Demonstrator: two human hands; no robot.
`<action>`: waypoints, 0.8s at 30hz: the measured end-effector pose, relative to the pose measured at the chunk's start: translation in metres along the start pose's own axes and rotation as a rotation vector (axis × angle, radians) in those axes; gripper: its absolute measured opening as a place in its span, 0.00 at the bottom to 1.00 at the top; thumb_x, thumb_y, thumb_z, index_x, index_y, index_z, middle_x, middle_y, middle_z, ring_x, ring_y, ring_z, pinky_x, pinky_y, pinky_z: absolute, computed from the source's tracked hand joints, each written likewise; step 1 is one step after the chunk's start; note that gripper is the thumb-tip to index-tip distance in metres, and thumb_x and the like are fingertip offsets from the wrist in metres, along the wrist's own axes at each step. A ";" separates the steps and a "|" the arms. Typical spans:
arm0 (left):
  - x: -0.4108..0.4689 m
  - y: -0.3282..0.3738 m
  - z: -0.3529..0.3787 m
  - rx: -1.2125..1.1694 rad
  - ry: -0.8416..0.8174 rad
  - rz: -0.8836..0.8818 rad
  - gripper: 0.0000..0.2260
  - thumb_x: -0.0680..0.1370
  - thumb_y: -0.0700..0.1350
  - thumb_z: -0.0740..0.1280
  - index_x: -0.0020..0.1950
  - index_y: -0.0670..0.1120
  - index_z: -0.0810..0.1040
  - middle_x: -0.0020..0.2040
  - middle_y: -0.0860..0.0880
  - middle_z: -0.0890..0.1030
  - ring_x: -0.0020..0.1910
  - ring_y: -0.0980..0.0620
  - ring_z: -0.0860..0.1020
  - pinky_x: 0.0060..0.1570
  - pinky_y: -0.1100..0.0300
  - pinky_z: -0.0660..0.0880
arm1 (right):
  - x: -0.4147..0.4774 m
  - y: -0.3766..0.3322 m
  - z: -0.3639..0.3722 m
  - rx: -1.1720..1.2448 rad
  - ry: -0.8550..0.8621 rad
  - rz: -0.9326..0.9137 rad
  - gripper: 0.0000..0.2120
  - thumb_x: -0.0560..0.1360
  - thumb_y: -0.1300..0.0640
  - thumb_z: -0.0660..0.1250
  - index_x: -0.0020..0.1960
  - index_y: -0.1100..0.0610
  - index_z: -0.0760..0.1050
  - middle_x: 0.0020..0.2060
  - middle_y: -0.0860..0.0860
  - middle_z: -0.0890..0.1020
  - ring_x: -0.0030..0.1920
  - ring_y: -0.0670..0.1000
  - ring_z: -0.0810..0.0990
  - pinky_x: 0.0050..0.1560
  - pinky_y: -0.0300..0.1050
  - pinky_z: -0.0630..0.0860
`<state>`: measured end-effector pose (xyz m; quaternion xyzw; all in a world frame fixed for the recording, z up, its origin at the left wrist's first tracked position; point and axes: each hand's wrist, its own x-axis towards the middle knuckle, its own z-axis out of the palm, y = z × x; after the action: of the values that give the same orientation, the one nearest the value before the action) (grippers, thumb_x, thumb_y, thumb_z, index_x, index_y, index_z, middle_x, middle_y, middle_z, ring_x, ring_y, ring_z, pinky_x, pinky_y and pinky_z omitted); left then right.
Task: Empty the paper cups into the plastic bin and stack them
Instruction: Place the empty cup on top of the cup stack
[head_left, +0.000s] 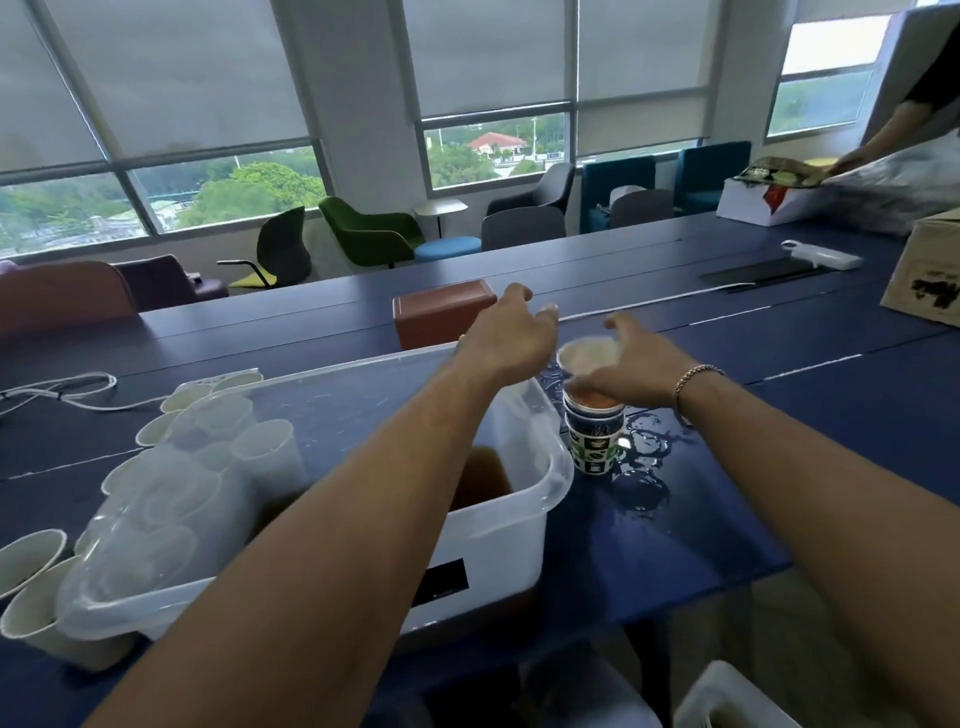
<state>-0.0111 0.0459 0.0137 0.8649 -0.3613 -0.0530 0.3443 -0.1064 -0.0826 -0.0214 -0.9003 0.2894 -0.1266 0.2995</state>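
While the left hand (511, 338) hovers, fingers loose, over the plastic bin (550, 483), the right hand (631, 361) grips a paper cup (587, 355) atop the cup stack (592, 436) beside it, toward the tabletop's (831, 415) near edge.

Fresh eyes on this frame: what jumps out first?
Both forearms reach across the middle: the right hand grips the top cup of a patterned cup stack just right of the plastic bin, and the left hand hovers open beside it. Brown liquid pools in the bin's right part, and a puddle spreads on the blue table right of the stack.
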 end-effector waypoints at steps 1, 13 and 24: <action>0.000 -0.002 -0.003 0.006 0.004 0.005 0.23 0.82 0.57 0.57 0.75 0.48 0.65 0.71 0.45 0.72 0.66 0.43 0.73 0.67 0.44 0.68 | -0.001 0.003 0.001 0.000 -0.045 0.028 0.45 0.65 0.42 0.78 0.74 0.50 0.58 0.70 0.57 0.70 0.64 0.59 0.73 0.63 0.52 0.71; -0.015 -0.098 -0.107 0.141 0.194 -0.139 0.14 0.83 0.51 0.58 0.64 0.47 0.76 0.58 0.47 0.79 0.52 0.49 0.76 0.49 0.55 0.72 | 0.024 -0.150 0.048 -0.057 -0.014 -0.496 0.13 0.74 0.50 0.68 0.58 0.52 0.77 0.51 0.50 0.80 0.51 0.52 0.77 0.54 0.49 0.76; -0.023 -0.196 -0.191 0.170 0.304 -0.328 0.13 0.81 0.50 0.61 0.60 0.47 0.80 0.58 0.46 0.81 0.55 0.46 0.77 0.57 0.52 0.74 | 0.073 -0.270 0.167 -0.282 -0.498 -0.523 0.13 0.77 0.56 0.63 0.56 0.59 0.81 0.57 0.54 0.80 0.57 0.56 0.77 0.61 0.49 0.74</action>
<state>0.1526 0.2659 0.0298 0.9360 -0.1631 0.0529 0.3076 0.1393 0.1286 0.0161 -0.9791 -0.0170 0.0650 0.1918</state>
